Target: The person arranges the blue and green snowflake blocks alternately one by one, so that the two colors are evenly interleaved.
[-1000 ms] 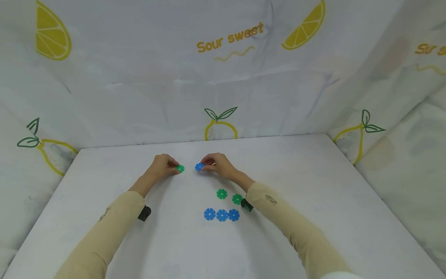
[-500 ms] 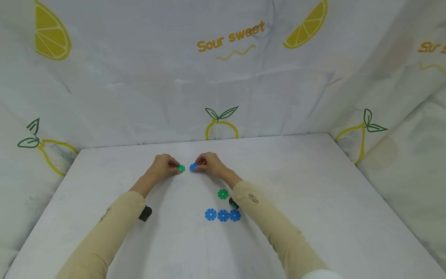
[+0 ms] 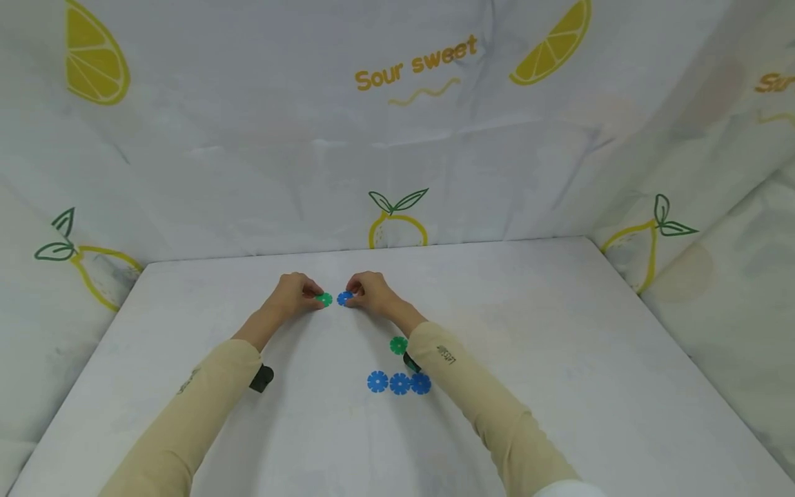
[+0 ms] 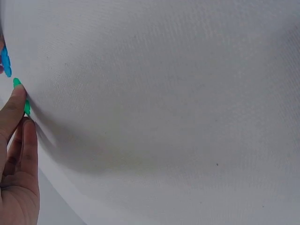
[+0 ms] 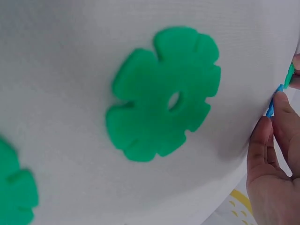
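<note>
Near the table's far side, my left hand point(image 3: 293, 293) pinches a green notched snowflake disc point(image 3: 325, 299) between thumb and fingers. Facing it, my right hand point(image 3: 375, 293) pinches a blue snowflake disc point(image 3: 344, 298) the same way. A small gap separates the two discs in the head view. The left wrist view shows the held green disc point(image 4: 27, 108) edge-on below the blue disc point(image 4: 6, 62). In the right wrist view, the thumb and a finger cover part of the blue disc point(image 5: 269, 108).
On the white table point(image 3: 528, 324), a loose green disc point(image 3: 398, 345) lies beside my right sleeve. Three blue discs point(image 3: 400, 384) form a row nearer me. Another green disc point(image 5: 14, 192) shows partly in the right wrist view. Lemon-printed cloth point(image 3: 279, 159) hangs behind the table.
My right hand has moved left with its blue disc, narrowing the gap to the green one. Its sleeve now hides one loose green disc in the head view. My left hand has barely moved.
</note>
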Demonstrator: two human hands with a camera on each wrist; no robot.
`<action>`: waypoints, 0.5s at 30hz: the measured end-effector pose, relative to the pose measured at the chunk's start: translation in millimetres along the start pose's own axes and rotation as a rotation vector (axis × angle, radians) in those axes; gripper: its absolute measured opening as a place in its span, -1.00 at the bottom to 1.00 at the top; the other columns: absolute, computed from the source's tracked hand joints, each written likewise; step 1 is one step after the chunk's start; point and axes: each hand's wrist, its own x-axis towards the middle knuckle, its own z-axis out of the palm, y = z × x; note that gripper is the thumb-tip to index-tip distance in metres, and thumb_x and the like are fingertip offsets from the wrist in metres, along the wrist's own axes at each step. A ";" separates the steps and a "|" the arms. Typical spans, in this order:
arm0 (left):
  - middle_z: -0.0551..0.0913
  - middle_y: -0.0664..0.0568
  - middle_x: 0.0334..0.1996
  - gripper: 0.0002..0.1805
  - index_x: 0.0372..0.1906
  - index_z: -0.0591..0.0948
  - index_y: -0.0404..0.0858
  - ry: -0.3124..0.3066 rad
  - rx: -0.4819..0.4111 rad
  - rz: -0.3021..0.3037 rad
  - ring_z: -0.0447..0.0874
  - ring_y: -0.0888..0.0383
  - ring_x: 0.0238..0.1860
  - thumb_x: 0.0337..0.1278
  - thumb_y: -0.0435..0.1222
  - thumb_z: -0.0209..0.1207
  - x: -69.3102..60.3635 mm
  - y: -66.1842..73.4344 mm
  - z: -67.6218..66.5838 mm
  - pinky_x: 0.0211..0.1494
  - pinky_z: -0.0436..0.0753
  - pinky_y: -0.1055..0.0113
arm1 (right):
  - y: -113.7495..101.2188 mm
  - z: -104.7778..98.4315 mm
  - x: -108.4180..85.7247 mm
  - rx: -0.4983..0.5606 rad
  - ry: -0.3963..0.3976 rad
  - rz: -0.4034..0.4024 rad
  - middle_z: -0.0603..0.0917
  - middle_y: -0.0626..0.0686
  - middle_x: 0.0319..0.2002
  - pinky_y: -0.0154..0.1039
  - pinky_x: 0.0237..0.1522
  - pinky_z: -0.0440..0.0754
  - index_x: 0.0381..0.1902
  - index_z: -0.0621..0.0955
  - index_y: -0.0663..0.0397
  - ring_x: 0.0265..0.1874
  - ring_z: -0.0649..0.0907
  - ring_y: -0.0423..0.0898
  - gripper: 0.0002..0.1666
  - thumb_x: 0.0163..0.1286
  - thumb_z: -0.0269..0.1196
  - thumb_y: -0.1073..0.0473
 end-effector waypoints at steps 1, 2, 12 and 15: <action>0.63 -0.24 -0.19 -0.74 -0.15 0.68 -0.45 -0.003 0.000 0.000 0.58 -0.09 -0.11 0.05 -0.38 0.35 0.0 0.2 0.1 0.00 0.58 0.11 | -0.2 -0.2 -0.2 -0.007 0.000 0.001 0.62 0.10 -0.19 -0.32 -0.08 0.54 -0.08 0.60 0.26 -0.23 0.55 -0.09 -0.71 0.24 0.34 0.28; 0.63 -0.24 -0.18 -0.74 -0.15 0.68 -0.45 -0.005 0.001 0.001 0.58 -0.09 -0.11 0.05 -0.38 0.34 -0.1 0.6 0.2 0.00 0.58 0.11 | -0.3 -0.4 -0.2 -0.014 0.001 0.000 0.62 0.10 -0.19 -0.32 -0.08 0.54 -0.08 0.61 0.26 -0.23 0.55 -0.09 -0.71 0.24 0.35 0.28; 0.63 -0.23 -0.19 -0.73 -0.14 0.68 -0.46 -0.010 0.009 -0.007 0.58 -0.06 -0.13 0.05 -0.39 0.34 -1.5 2.4 -1.0 -0.01 0.58 0.12 | -1.4 1.3 6.1 -0.025 0.012 -0.030 0.64 0.12 -0.24 -0.37 -0.13 0.54 -0.16 0.65 0.30 -0.24 0.58 -0.09 -0.78 0.23 0.34 0.32; 0.63 -0.22 -0.20 -0.74 -0.14 0.68 -0.46 -0.015 0.017 -0.006 0.58 -0.05 -0.14 0.05 -0.40 0.34 -1.3 3.0 -1.7 -0.02 0.58 0.13 | -2.6 2.8 8.6 -0.039 0.004 -0.032 0.65 0.12 -0.24 -0.38 -0.14 0.54 -0.16 0.65 0.30 -0.25 0.58 -0.09 -0.78 0.23 0.34 0.32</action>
